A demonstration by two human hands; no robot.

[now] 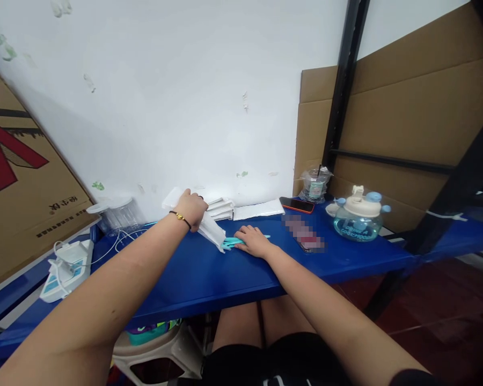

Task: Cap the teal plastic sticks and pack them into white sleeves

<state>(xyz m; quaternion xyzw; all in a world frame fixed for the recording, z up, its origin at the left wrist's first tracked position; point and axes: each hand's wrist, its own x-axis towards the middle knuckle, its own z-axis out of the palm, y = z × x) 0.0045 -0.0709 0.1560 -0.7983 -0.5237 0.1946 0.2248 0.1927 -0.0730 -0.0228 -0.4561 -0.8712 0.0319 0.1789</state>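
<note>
My left hand [191, 209], with a dark beaded bracelet at the wrist, grips a white flat packet [212, 231] whose lower end slants down to the blue tabletop. At that end lie several thin turquoise sticks [234, 242], partly covered. Over them, my right hand [254, 241] rests low on the table with its fingers curled around the sticks. Their tips poke out on either side of it, but their exact kind cannot be made out. Behind my left hand is a stack of white folded packets [221, 208], and a longer white packet [260, 209] lies against the wall.
To the right are an orange-edged phone [297, 205], a second, blurred phone [305, 234], a wrapped cup [316, 185] and a blue-and-white bottle [357, 215]. A power strip [68, 271] with cables and clear plastic containers [118, 214] occupy the left. Cardboard [418, 107] borders the right side.
</note>
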